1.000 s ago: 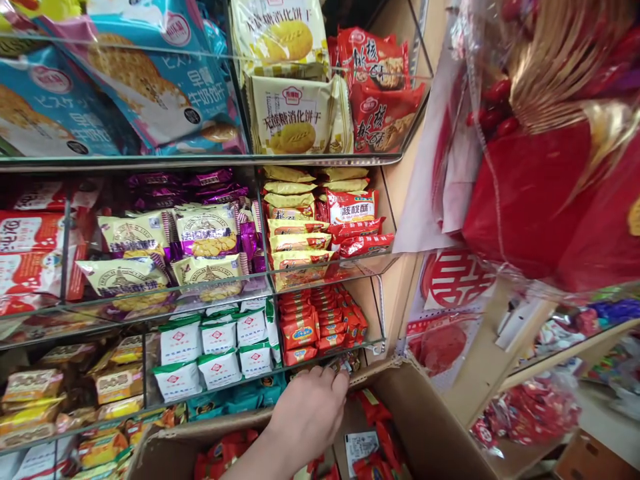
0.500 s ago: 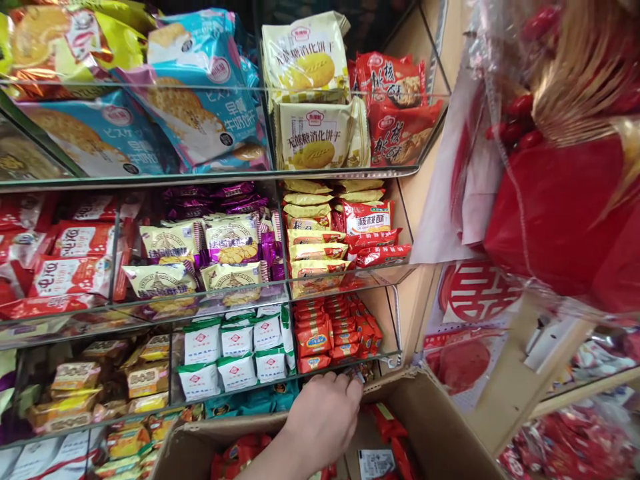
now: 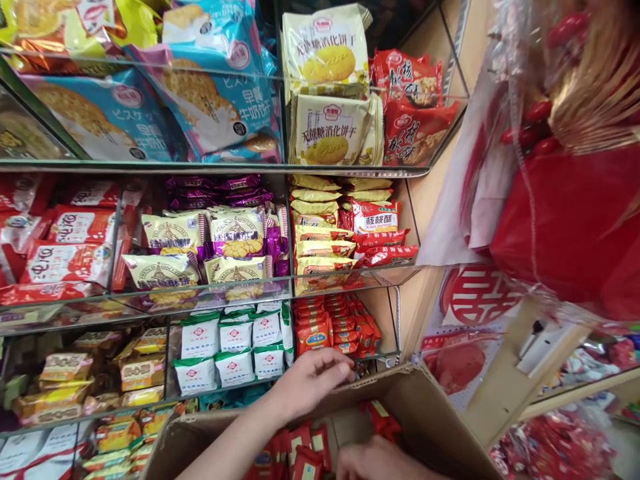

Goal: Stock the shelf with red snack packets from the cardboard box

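My left hand (image 3: 315, 377) reaches from the lower left over the near side of the lower shelf, just below small red snack packets (image 3: 315, 332). Its fingers are curled in; what they hold, if anything, is hidden. Below it stands an open cardboard box (image 3: 430, 393) with loose red packets (image 3: 306, 461) inside. At the bottom of the picture my right hand (image 3: 375, 460) is down in the box, beside those packets. Motion smears it and its fingers do not show clearly.
Glass-fronted shelves (image 3: 200, 170) hold wrapped biscuits in compartments. Left of the red packets are white-and-green packets (image 3: 235, 337). A wooden side panel (image 3: 425, 227) ends the shelves. Plastic-wrapped red decorations (image 3: 565, 220) hang at the right.
My right hand has come into view inside the box. My left hand has risen slightly, and more of its forearm shows. The camera view has shifted a little.
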Demonstrator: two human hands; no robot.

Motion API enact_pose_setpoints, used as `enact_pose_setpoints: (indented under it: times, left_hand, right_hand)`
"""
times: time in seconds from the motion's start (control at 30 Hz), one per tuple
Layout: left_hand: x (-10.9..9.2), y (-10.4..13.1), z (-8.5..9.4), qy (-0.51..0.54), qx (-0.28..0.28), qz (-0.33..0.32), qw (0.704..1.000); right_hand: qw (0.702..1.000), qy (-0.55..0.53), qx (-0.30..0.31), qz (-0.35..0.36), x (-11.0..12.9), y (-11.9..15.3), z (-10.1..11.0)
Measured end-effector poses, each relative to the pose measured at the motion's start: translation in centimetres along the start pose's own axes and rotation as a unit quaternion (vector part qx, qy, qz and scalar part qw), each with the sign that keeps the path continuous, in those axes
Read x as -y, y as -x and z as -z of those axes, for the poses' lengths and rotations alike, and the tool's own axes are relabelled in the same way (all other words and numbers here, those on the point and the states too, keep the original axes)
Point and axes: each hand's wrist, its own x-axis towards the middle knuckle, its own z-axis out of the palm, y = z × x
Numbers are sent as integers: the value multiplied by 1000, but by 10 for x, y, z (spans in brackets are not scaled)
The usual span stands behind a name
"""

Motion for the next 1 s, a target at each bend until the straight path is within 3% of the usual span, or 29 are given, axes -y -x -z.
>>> enact_pose_setpoints:
  times: [0.13, 0.27, 0.37, 0.47, 0.67, 0.83, 1.0]
  left_hand:
    - [-2, 3, 4, 104, 26, -20, 994]
    - [-4, 1, 0, -44, 0, -50, 998]
    - [-2, -3, -8, -189, -38, -88, 977]
    - [2, -5, -14, -261, -46, -119, 957]
    - [4, -1, -21, -372, -50, -164, 912]
    - [4, 1, -24, -404, -69, -167, 897]
    - [8, 1, -24, -327, -122, -165, 922]
  right_hand:
    - [987, -106, -98, -67, 7, 4, 45]
    - [945, -286, -136, -84, -2, 7, 63]
    - [914, -361, -152, -108, -19, 8, 56]
    - [895, -397, -155, -132, -27, 11, 48]
    - [898, -398, -141, -125, -27, 15, 46]
    - [892, -420, -124, -111, -21, 13, 37]
    - [895, -418, -132, -81, -7, 2, 20]
